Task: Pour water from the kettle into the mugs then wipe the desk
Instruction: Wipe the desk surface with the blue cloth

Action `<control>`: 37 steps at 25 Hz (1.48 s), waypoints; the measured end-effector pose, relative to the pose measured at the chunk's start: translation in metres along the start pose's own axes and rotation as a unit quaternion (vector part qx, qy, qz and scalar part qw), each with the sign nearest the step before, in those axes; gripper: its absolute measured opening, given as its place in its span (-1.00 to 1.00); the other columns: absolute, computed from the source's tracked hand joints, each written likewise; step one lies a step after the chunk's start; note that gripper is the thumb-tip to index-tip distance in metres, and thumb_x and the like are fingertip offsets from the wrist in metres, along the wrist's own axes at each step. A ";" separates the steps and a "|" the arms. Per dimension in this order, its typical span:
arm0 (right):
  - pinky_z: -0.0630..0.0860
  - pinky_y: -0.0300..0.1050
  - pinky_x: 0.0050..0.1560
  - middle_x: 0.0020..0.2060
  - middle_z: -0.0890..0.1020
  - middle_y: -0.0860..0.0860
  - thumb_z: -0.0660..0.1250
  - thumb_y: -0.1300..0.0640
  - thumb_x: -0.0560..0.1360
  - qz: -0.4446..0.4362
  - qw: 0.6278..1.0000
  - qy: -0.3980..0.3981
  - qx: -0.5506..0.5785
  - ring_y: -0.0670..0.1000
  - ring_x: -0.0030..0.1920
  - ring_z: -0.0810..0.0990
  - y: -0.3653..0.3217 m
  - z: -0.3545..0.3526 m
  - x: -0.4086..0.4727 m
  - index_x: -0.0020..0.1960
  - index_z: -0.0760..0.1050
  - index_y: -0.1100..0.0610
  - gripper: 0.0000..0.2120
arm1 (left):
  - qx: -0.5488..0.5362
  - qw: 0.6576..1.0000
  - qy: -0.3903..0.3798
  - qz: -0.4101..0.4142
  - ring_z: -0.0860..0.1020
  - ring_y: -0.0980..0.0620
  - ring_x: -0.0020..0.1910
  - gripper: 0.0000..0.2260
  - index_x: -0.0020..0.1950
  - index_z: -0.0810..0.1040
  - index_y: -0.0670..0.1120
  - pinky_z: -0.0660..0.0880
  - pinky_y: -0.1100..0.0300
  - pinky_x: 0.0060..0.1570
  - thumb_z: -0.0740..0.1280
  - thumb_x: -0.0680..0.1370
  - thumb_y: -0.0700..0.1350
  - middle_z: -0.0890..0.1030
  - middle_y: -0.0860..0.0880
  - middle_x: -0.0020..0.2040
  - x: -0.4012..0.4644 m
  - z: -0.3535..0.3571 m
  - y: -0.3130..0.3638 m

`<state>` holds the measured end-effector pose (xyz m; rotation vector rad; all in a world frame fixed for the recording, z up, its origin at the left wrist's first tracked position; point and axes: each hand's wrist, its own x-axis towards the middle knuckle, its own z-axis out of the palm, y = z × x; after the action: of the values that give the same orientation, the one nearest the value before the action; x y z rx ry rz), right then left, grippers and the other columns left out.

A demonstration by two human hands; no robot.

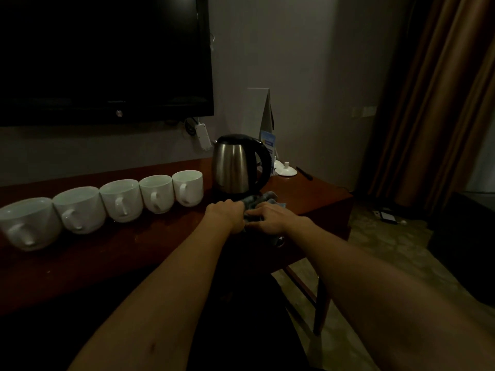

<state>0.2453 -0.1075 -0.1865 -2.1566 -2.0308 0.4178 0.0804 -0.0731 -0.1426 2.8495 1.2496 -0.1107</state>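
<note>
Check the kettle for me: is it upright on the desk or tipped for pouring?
Upright. The kettle stands on the desk, lid on top, with neither hand touching it; both are on the cloth in front.

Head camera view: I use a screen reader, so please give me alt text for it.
Both hands, left hand and right hand, grip a bluish cloth on a dim wooden desk before a steel kettle. Five white mugs line up leftward under a dark television.
</note>
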 end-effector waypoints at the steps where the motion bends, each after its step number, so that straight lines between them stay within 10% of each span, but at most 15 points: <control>1: 0.42 -0.02 0.05 0.27 0.47 0.06 0.16 -0.30 0.54 -0.004 1.000 -0.005 -0.002 0.04 0.10 0.48 -0.007 -0.001 0.000 0.38 0.44 -0.18 -0.54 | 0.000 1.000 -0.001 -0.002 0.45 -0.19 0.32 -0.63 0.37 0.39 -0.10 0.37 -0.06 0.24 0.26 0.64 0.06 0.45 -0.18 0.35 -0.003 -0.001 -0.004; 37: 0.41 0.01 0.26 0.39 0.38 0.00 0.24 -0.21 0.54 -0.203 0.975 -0.088 0.013 0.04 0.22 0.47 -0.200 0.041 0.060 0.39 0.43 -0.14 -0.56 | -0.141 0.979 0.113 -0.095 0.50 0.07 0.23 -0.69 0.24 0.57 0.07 0.46 0.01 0.27 0.41 0.52 0.09 0.53 0.05 0.30 -0.115 0.036 -0.194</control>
<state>0.0453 -0.0366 -0.1726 -1.6757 -2.4667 0.5877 -0.1418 -0.0285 -0.1691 2.5513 1.4422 0.3667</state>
